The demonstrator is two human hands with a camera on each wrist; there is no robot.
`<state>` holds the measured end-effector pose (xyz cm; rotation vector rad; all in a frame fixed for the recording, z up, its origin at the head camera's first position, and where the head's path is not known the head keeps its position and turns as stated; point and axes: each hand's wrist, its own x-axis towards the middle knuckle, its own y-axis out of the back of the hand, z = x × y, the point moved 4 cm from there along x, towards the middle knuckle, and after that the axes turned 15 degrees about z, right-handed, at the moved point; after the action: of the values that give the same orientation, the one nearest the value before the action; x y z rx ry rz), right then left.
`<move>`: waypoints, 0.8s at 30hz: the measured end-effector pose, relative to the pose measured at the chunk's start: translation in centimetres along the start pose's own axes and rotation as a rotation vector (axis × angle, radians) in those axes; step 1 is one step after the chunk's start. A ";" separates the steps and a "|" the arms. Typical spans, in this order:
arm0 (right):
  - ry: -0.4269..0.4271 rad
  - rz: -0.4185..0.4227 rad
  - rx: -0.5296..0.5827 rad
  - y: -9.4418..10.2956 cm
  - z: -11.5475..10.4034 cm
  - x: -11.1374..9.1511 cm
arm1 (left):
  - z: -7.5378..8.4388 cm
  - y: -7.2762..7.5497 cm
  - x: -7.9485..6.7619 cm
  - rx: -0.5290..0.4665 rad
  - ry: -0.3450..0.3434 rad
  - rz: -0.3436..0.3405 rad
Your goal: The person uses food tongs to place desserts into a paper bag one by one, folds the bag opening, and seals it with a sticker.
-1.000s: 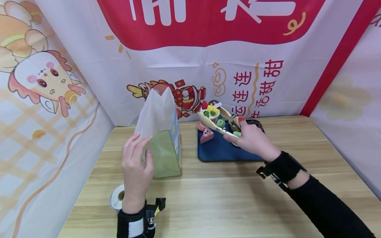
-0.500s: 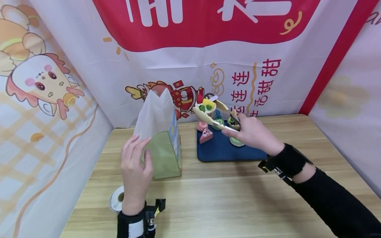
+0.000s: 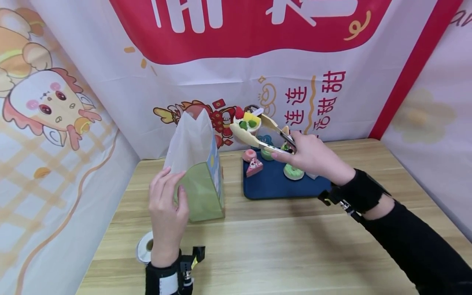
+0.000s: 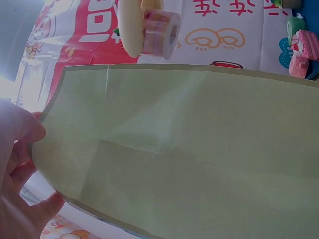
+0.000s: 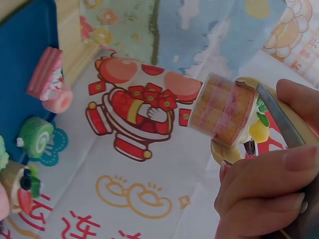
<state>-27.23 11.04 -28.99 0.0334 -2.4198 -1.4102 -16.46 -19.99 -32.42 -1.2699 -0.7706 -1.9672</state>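
Observation:
My right hand (image 3: 311, 153) grips a pair of tongs (image 3: 274, 149) with cream-coloured tips. Between the tips hangs a cake cup (image 5: 222, 109) with pink and tan layers, topped with yellow fruit, green leaves and a red berry in the head view. It is in the air, between the tray and a paper bag (image 3: 200, 192), green in front with a white inside. The bag stands upright with its mouth open. My left hand (image 3: 167, 217) holds the bag's near left edge, and the left wrist view shows its fingers (image 4: 22, 124) at that rim.
A dark blue tray (image 3: 265, 188) carries a pink cake slice (image 3: 254, 167), a pink round sweet (image 3: 249, 155), a green-topped doughnut (image 3: 293, 172) and other pieces partly behind my right hand. A white roll (image 3: 144, 248) lies beside my left wrist. Printed cloth walls stand behind and at both sides.
My right hand has lifted the tongs and cake cup up and leftward, away from the tray and closer to the bag. The doughnut has come into sight. My left hand stays at the bag.

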 end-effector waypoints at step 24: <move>0.133 0.078 0.041 2.0 -5.7 0.2 | 0.4 -0.1 0.1 -0.010 -0.011 0.012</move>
<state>-25.44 7.22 -24.63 0.0416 -2.3157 -1.2825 -16.37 -19.68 -32.22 -1.2898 -0.7578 -1.9587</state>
